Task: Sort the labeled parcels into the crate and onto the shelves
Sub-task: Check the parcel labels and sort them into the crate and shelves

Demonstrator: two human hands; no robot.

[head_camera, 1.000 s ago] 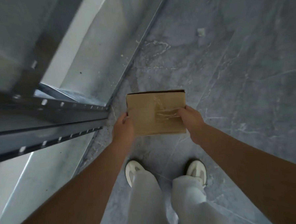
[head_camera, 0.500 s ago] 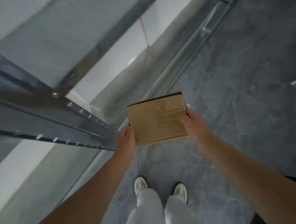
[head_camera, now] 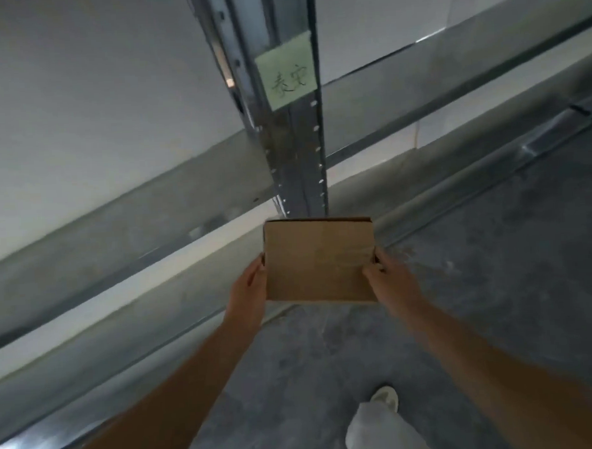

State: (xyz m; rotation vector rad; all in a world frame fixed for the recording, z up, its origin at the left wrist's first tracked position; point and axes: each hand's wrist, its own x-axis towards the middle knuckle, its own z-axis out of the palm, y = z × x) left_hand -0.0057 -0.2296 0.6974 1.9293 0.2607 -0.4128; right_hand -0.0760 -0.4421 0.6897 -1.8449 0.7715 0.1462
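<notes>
Note [head_camera: 286, 74], pale green, two handwritten characters too blurred to read, stuck on shelf upright [head_camera: 305, 162]. Parcel [head_camera: 319, 261], plain cardboard, before the upright; left hand [head_camera: 248, 292] and right hand [head_camera: 390, 281] grip its opposite side edges.

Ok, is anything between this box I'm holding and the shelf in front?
Yes: the upright post, bearing a paper label, stands straight beyond the far edge of the box. Nothing else visible lies between the box and the shelf left or right of the post.

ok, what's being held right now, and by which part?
A cardboard parcel: left hand grips its left edge, right hand grips its right edge.
</notes>
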